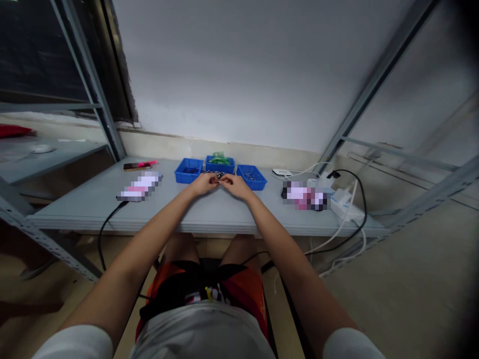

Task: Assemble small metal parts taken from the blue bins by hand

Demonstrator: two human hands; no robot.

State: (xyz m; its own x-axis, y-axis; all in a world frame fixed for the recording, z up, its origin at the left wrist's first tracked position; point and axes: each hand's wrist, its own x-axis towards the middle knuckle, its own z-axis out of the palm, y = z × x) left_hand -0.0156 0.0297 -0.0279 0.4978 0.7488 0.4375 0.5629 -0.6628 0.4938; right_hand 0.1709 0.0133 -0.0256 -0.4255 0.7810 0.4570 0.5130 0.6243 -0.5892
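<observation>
My left hand point(204, 184) and my right hand point(235, 185) meet over the middle of the grey tabletop point(217, 212). Fingertips of both are pinched close together, around something too small to make out. Just behind them lie small shiny parts point(220, 174), partly covered by my fingers. A blue bin point(182, 178) with dark pieces stands left of my left hand. Beyond my hands, another blue bin point(231, 168) holds green pieces point(219, 158). To the right of my right hand, a third blue bin point(258, 186) contains small, thin, pale parts.
A phone with a lit screen point(140, 187) lies at left, a cable point(103, 234) running off it. Behind it is a dark flat object point(135, 166) with a pink item. At right are more blurred-out devices point(303, 194), a white power strip point(346, 205) and tangled cables. Metal posts flank the table.
</observation>
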